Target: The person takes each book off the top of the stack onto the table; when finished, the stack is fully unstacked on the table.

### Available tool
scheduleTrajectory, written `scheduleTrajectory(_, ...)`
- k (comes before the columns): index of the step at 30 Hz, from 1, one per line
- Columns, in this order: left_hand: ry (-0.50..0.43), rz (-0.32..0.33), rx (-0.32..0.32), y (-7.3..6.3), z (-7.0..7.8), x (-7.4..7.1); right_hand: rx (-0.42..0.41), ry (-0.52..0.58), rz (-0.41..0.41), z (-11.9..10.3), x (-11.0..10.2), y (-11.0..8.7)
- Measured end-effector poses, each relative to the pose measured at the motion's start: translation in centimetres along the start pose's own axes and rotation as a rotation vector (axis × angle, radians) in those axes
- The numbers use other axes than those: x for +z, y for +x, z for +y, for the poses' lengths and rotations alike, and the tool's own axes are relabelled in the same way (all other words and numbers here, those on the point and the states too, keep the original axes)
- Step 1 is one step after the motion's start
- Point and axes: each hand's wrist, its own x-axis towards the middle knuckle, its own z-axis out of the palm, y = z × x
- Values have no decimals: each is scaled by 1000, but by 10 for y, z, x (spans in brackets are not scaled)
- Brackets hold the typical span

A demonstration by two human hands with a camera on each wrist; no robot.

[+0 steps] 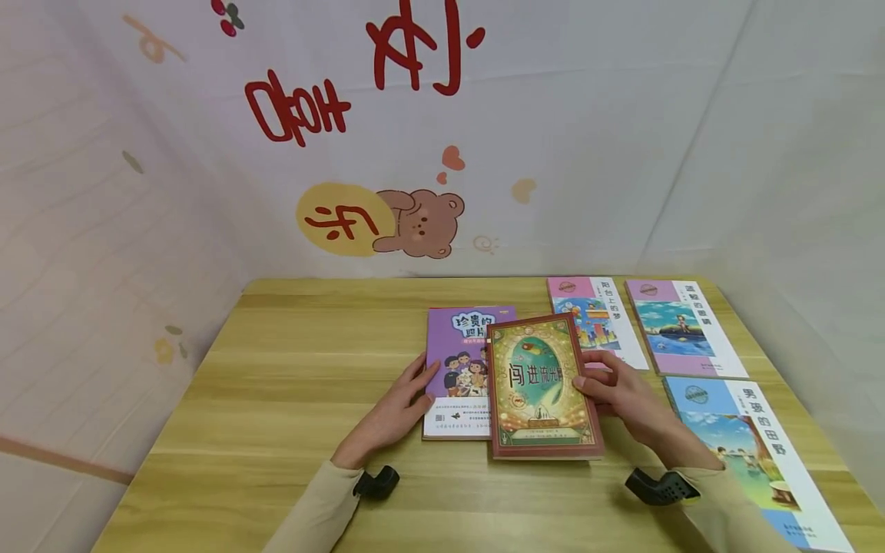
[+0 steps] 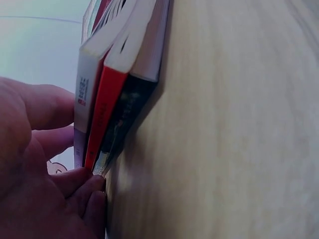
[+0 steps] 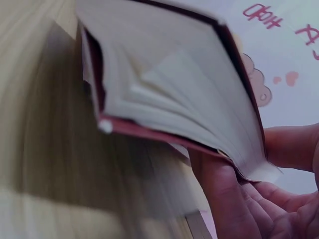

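Note:
A stack of books lies in mid-table, topped by a purple-covered book [image 1: 445,418]. My left hand [image 1: 394,415] rests against the stack's left side. In the left wrist view its fingers touch the spines, a red spine [image 2: 102,112] and a dark one [image 2: 122,112] lying under the pale top one. My right hand [image 1: 625,399] grips a brown hardcover book [image 1: 542,384] by its right edge, thumb on the cover. The hardcover is tilted and partly covers the purple book. In the right wrist view, fingers [image 3: 224,194] hold it above the table, its page block [image 3: 164,84] facing the camera.
To the right lie separate books: a pink-and-white one with a city picture [image 1: 598,326], another with a lake scene [image 1: 681,326], and a blue-and-white one [image 1: 754,453] partly behind the right forearm. A printed white cloth [image 1: 588,138] stands behind the wooden table [image 1: 290,361].

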Motion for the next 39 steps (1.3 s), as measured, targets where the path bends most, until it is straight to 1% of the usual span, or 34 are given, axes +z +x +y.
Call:
scheduleTrajectory(6,-5,8,-11,-1,1,0,40,-55,24,2,-19,-23)
scheduleTrajectory(11,-6,0,-15,-3,0,1,68,-58,26,6,-32,-42)
scheduleTrajectory(14,-15,0,-21,-4,0,2,61,-11,3,11,-40,-50)
scheduleTrajectory(19,-24,-5,-29,-4,-2,2,13,127,-85,21,-55,-59)
scheduleTrajectory(22,-29,-7,-36,-4,-1,1,28,157,-105,23,-60,-63)
scheduleTrajectory(25,-32,-1,-41,-5,-1,0,79,136,-73,24,-64,-67)
scheduleTrajectory(30,-22,-8,-56,-5,0,-1,139,86,-26,25,-71,-72)
scheduleTrajectory(35,-31,-4,-45,-4,1,-1,160,70,-1,26,-76,-77)
scheduleTrajectory(39,-37,-6,-42,-4,3,-1,165,104,-4,29,-81,-81)
